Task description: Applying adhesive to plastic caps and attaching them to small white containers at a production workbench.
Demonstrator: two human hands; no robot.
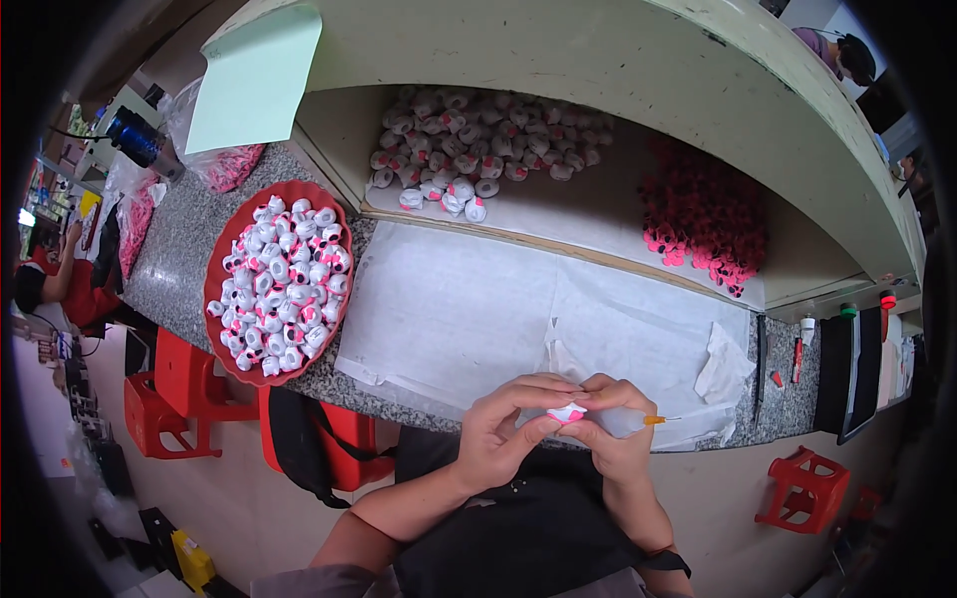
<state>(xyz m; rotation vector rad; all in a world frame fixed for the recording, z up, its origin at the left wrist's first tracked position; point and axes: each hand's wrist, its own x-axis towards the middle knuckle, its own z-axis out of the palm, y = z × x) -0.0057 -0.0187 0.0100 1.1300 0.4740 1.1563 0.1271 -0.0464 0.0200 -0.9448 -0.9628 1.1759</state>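
Observation:
Close above the front edge of the worktop, my left hand (510, 431) and my right hand (620, 448) meet fingertip to fingertip. Between them they pinch a small white piece with pink patches (566, 413). Tucked in my right hand is a translucent squeeze bottle (626, 423) with an orange needle tip pointing right. Part of the bottle is hidden by the fingers. Beneath and beyond my hands, white paper (449, 299) covers the worktop. A crumpled tissue (725, 367) lies on it at the right.
Similar white-and-pink pieces fill a red scalloped tray (216, 289) at left. More pieces (478, 140) and a heap of flat pink-and-black pieces (703, 224) sit in the shelf. A red marker (797, 361) lies at right. Red stools (805, 490) stand below; another person works far left.

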